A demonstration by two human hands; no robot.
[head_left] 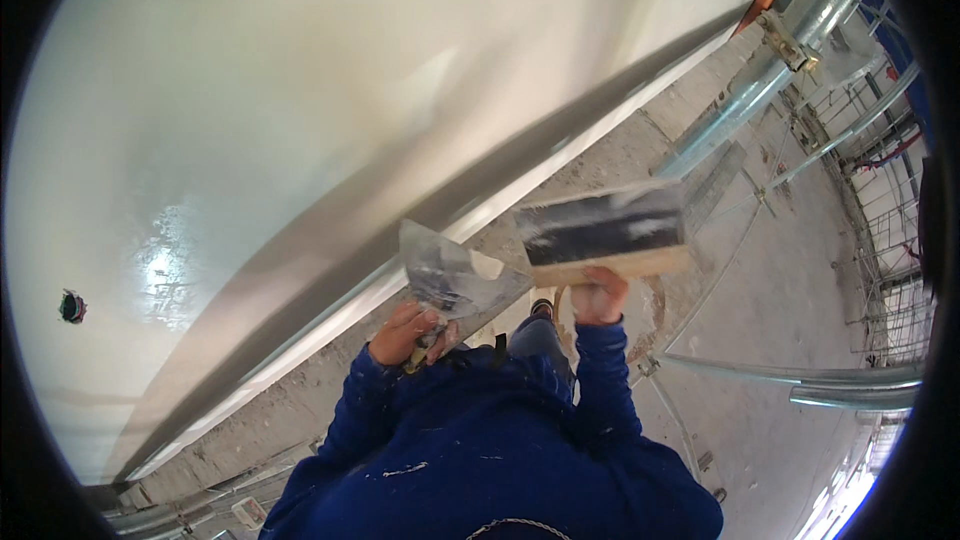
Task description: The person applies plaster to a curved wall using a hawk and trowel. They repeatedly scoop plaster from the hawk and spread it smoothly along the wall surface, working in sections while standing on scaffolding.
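My left hand [408, 333] is closed around the handle of a putty knife [450, 275], whose broad grey blade carries smears and a pale lump of filler. In my right hand [600, 296] is a wide plastering blade [605, 227] with a pale wooden grip along its near edge. Its dark metal face bears white streaks and looks slightly blurred. The two blades are close together in front of my body, the right one a little farther out. A smooth whitish wall [250, 120] rises ahead and to the left.
A hole with wires [72, 306] shows in the wall at far left. Metal scaffold tubes [740, 110] with a clamp [785, 40] run along the right. More tubing [850, 380] lies low at right, over a dusty concrete floor [760, 320]. Wire mesh [900, 240] stands beyond.
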